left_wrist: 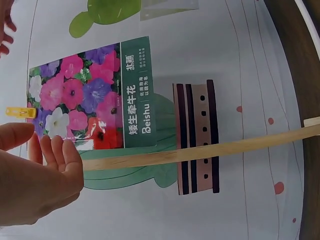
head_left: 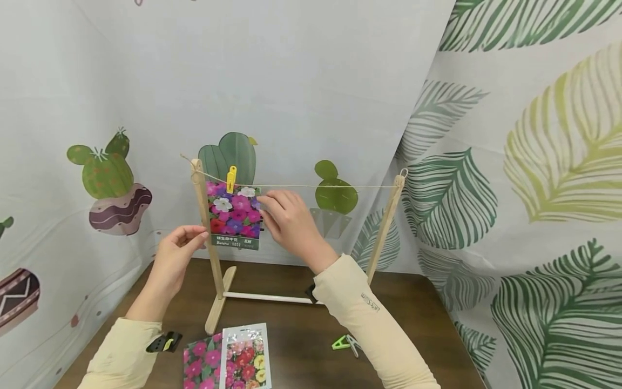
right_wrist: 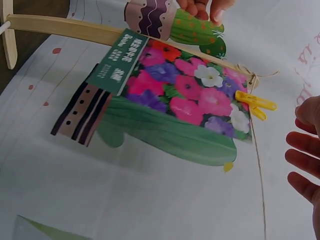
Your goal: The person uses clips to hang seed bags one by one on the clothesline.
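A seed packet with pink, purple, red and white flowers (head_left: 237,219) hangs from a string (head_left: 311,186), held at its top by a yellow clothespin (head_left: 231,180). My left hand (head_left: 175,254) is beside the left wooden post (head_left: 213,259), fingers loosely bent and holding nothing. To the packet's right is my right hand (head_left: 293,221); in the right wrist view its fingers (right_wrist: 303,157) are spread, apart from the packet and the clothespin. In the left wrist view, the packet (left_wrist: 95,97) hangs beyond the left hand's fingertips.
Two more flower packets, one pink-flowered (head_left: 201,362) and one white-bordered (head_left: 247,356), lie at the table's front. Green (head_left: 340,342) and grey (head_left: 353,346) clothespins lie near my right forearm. A right wooden post (head_left: 386,227) and a white crossbar (head_left: 272,297) complete the frame.
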The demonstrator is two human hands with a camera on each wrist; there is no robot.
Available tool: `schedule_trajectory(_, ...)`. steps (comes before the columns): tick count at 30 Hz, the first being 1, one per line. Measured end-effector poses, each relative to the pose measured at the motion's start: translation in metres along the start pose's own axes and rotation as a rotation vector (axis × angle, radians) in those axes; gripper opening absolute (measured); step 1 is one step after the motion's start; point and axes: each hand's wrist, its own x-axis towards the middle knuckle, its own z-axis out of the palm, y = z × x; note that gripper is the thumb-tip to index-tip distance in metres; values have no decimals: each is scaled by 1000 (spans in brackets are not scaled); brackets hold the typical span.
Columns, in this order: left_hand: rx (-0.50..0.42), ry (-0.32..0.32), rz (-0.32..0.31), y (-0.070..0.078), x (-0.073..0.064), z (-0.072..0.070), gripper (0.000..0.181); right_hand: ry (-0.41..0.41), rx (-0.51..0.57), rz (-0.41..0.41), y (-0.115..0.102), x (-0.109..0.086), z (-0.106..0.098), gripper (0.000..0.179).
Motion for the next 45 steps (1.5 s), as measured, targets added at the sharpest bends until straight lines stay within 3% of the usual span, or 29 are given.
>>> schedule_trajectory(4, 89, -9, -12, -2, -10, 0, 14, -4, 9, 38, -1, -20, -4, 22)
schedule_trajectory(9, 137, -35, 1, -4, -19, 2, 11, -14, 6, 96, -2, -42, -10, 23)
schedule_trajectory(17, 340, -54, 69, -7, -33, -1, 22, -23, 17, 135, 2, -62, -16, 24)
schedule_trajectory(21, 399, -65, 94, -9, -40, -1, 25, -18, 30, 153, 6, -72, -20, 24)
schedule_trajectory(30, 455, -120, 77, -23, -52, 6, 25, -36, 39, 233, 10, -102, -31, 26)
schedule_trajectory(37, 466, -124, 81, -32, -62, 10, 22, -45, 35, 260, 13, -125, -37, 29)
schedule_trajectory(45, 497, -148, 34, -41, -70, 12, 22, -61, 22, 294, 19, -150, -38, 30)
